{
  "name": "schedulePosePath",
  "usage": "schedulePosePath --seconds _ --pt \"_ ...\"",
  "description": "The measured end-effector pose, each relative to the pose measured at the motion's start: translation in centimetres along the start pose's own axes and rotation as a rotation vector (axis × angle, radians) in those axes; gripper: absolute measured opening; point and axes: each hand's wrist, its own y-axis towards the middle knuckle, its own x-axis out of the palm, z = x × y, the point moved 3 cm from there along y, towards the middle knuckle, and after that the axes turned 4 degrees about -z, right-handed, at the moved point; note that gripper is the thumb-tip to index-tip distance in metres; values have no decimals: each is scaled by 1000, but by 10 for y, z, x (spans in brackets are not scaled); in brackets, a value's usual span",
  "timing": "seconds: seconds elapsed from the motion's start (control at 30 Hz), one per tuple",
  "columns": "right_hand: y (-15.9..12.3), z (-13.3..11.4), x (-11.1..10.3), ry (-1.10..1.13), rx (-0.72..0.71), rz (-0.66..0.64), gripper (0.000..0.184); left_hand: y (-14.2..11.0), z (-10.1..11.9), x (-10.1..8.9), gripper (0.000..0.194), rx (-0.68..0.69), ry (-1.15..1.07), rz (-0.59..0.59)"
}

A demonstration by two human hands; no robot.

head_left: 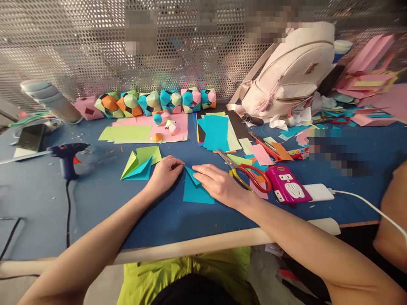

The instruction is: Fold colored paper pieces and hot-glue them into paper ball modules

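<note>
A sheet of blue paper [197, 194] lies on the blue table in front of me, its upper part folded over into a slanting flap. My right hand [218, 183] rests on that flap, fingers stretched and laid along the fold. At the paper's upper left corner, my left hand [167, 173] has its fingers bent together against the edge; whether it pinches the paper there is hidden. Just left of that hand are a folded blue paper piece [142, 170] and folded green paper [149, 155].
A glue gun [68, 159] stands at left with its cord. Scissors [249, 173], a magenta power socket [288, 185] and paper scraps lie at right. Behind are stacked blue sheets [216, 132], a row of folded paper balls [149, 103] and a white backpack [289, 76]. Another person's arm [392, 212] shows at right.
</note>
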Motion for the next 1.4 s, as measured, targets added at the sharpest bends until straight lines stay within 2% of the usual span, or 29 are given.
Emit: schedulePosePath --seconds 0.1,0.2,0.3,0.4,0.5,0.57,0.8,1.0,1.17,1.4 --pt "-2 -1 8 34 -20 -49 34 6 -3 1 19 77 98 -64" --pt "-3 5 14 74 40 -59 38 15 -6 3 19 133 128 -106" --pt "-2 16 13 143 178 -13 40 22 -7 4 19 158 130 -118" --pt "2 28 5 233 375 44 34 24 -4 5 18 160 128 -132" --pt "3 37 -2 290 610 15 27 21 -1 6 17 164 128 -187" --pt "4 40 -5 281 660 -12 26 18 -1 7 16 169 162 -200" --pt "2 40 -4 95 388 -2 30 11 -2 10 18 228 259 -121" --pt "-2 38 -2 52 291 13 31 8 -4 6 30 283 250 -146" --pt "-5 33 0 17 199 14 34 6 -8 8 35 368 344 -155" --pt "-9 20 -3 -62 71 -58 38 3 -5 5 38 425 411 -210"
